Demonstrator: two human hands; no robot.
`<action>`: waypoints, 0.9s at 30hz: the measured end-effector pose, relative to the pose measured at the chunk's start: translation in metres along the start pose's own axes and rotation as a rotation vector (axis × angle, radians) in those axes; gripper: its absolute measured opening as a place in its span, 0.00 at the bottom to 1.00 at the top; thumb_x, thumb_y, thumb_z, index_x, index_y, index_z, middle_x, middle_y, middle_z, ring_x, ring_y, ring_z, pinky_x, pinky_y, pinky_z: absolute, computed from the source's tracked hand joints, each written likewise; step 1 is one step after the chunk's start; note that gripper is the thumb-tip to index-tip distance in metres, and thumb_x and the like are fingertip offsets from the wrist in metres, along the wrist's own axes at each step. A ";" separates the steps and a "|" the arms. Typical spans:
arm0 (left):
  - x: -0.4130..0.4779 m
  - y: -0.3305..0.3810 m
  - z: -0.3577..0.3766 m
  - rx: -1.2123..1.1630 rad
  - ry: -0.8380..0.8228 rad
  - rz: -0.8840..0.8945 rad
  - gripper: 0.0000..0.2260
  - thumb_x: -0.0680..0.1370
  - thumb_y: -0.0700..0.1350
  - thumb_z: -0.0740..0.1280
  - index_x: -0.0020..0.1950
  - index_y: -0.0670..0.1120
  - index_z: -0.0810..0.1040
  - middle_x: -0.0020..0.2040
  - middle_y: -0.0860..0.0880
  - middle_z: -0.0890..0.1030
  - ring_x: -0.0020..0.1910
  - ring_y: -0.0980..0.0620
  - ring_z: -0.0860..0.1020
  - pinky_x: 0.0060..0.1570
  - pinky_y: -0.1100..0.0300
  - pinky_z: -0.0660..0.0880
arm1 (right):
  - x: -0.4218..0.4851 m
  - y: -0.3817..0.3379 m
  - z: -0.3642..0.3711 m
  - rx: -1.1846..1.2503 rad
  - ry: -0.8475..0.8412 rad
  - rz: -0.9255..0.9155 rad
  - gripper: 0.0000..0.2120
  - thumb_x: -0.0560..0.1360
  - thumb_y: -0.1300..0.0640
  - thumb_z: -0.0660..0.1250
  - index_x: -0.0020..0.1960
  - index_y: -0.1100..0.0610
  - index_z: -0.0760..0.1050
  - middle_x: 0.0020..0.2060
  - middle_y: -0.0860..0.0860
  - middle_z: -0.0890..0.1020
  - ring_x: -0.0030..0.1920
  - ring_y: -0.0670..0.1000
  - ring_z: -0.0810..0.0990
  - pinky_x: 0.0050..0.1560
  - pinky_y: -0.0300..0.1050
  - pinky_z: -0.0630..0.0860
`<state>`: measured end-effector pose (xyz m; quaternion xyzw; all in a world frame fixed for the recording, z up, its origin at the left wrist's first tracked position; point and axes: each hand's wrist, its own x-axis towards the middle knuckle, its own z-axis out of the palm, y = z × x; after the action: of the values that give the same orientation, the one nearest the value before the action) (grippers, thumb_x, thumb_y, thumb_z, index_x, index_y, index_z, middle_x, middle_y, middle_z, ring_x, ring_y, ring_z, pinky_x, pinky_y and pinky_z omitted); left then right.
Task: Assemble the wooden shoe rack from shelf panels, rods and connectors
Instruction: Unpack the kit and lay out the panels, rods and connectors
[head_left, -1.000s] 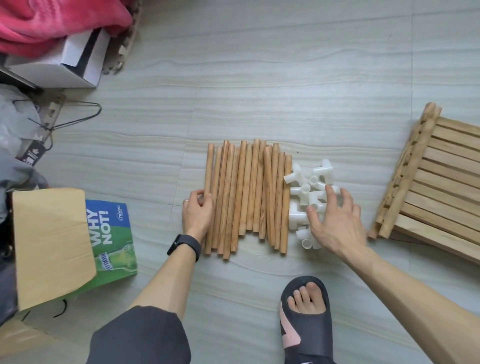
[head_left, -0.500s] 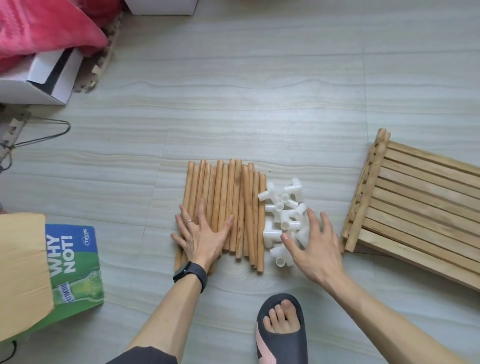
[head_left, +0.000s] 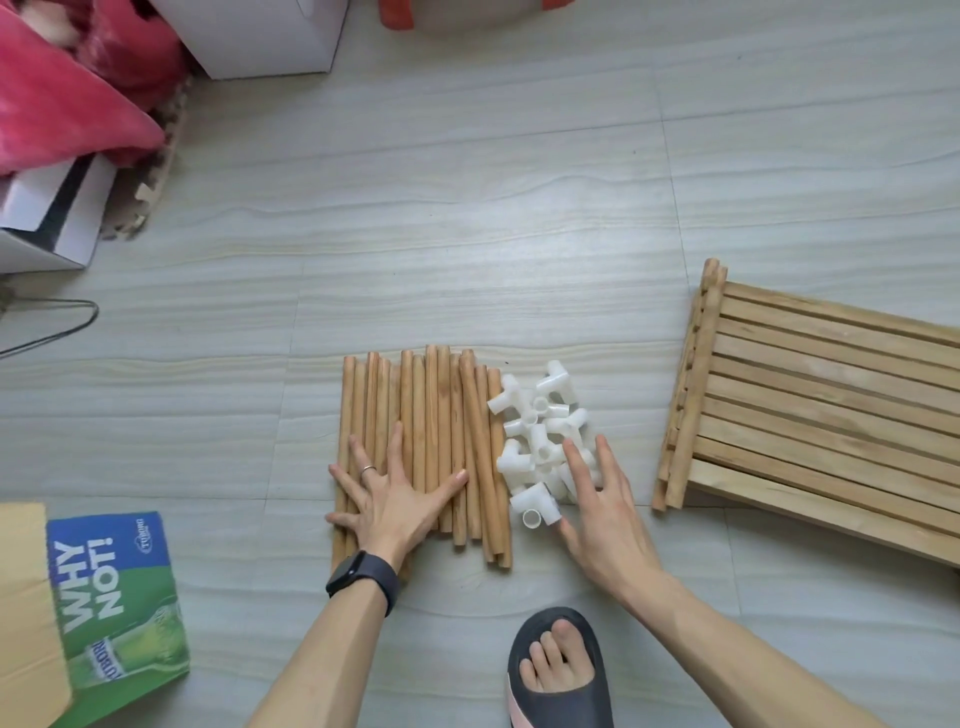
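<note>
Parts laid out on the floor (head_left: 467, 234), nothing joined yet
Your left hand (head_left: 395, 501) lies flat, fingers spread, on the rods (head_left: 441, 415), whose long axis runs away from you; just right of them the connectors (head_left: 540, 431) sit under your right hand (head_left: 602, 509), fingers straight, gripping nothing; the shelf panels (head_left: 810, 410) lie farther right

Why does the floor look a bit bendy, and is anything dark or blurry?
Head view: the wide-angle lens bows the seams of the pale grey tiled floor slightly toward the edges. Head view: the light is soft and even, with only faint shadows beside the left hand and right hand. Head view: the round wooden rods and white plastic connectors look sharp, with no glare.
</note>
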<state>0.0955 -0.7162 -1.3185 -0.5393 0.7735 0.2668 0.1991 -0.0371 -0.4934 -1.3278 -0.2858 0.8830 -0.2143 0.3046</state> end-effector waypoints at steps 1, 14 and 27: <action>-0.001 0.001 -0.001 -0.006 0.014 -0.005 0.53 0.59 0.86 0.55 0.78 0.69 0.37 0.80 0.49 0.28 0.78 0.37 0.31 0.68 0.21 0.41 | 0.002 -0.002 -0.001 0.003 0.005 0.000 0.43 0.80 0.49 0.68 0.82 0.42 0.42 0.82 0.55 0.41 0.81 0.57 0.47 0.77 0.51 0.58; -0.008 0.031 0.014 -0.040 0.122 0.267 0.17 0.76 0.64 0.64 0.62 0.59 0.72 0.81 0.50 0.56 0.82 0.44 0.45 0.72 0.27 0.42 | -0.034 -0.022 0.000 -0.112 0.139 -0.145 0.44 0.69 0.55 0.72 0.81 0.57 0.59 0.79 0.62 0.57 0.80 0.64 0.54 0.77 0.65 0.58; -0.009 0.008 0.011 -0.022 0.174 0.297 0.23 0.80 0.61 0.61 0.73 0.56 0.68 0.80 0.50 0.59 0.80 0.46 0.52 0.76 0.36 0.53 | -0.034 -0.089 0.030 0.055 -0.257 0.024 0.17 0.79 0.50 0.60 0.66 0.55 0.68 0.71 0.54 0.64 0.67 0.58 0.70 0.63 0.52 0.74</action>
<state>0.0915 -0.7009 -1.3198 -0.4425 0.8560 0.2540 0.0836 0.0382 -0.5436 -1.2861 -0.2918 0.8339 -0.1964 0.4253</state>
